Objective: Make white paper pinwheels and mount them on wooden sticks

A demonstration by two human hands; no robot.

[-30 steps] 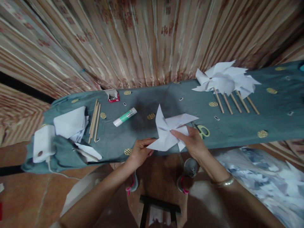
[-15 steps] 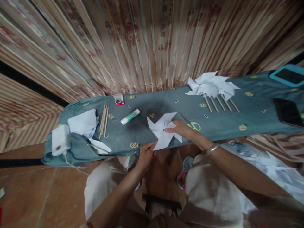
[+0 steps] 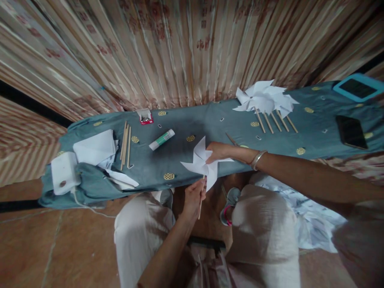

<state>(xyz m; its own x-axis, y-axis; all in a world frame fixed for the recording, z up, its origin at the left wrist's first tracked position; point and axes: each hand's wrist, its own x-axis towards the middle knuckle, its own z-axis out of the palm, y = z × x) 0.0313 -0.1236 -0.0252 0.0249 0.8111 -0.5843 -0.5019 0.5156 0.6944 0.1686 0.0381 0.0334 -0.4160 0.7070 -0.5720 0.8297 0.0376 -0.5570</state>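
Note:
A white paper pinwheel [image 3: 198, 162] is held over the near edge of the table, its blades spread. My left hand [image 3: 193, 198] is closed round the thin wooden stick [image 3: 200, 211] below it, whose lower end pokes out under the fingers. With fingers bent at the pinwheel's middle, my right hand [image 3: 220, 152] grips the paper from the right. A small shiny pin head shows near my fingertips. Scissors [image 3: 231, 139] lie just beyond my right hand, which partly covers their handles. A glue stick [image 3: 162, 140] rests to the left of the pinwheel.
Several pinwheels on sticks [image 3: 265, 98] lie at the back right, left of a phone [image 3: 351, 131] and a blue-framed tablet [image 3: 358, 89]. Leftward are a red box of pins [image 3: 146, 118], loose sticks [image 3: 125, 146], paper sheets [image 3: 94, 148] and a white corded device [image 3: 63, 174]. A curtain hangs behind.
The pinwheel has turned and its stick now shows in my left hand, which has shifted slightly right. My right forearm has swung flatter across the scissors' handles. The whole view has shifted a little.

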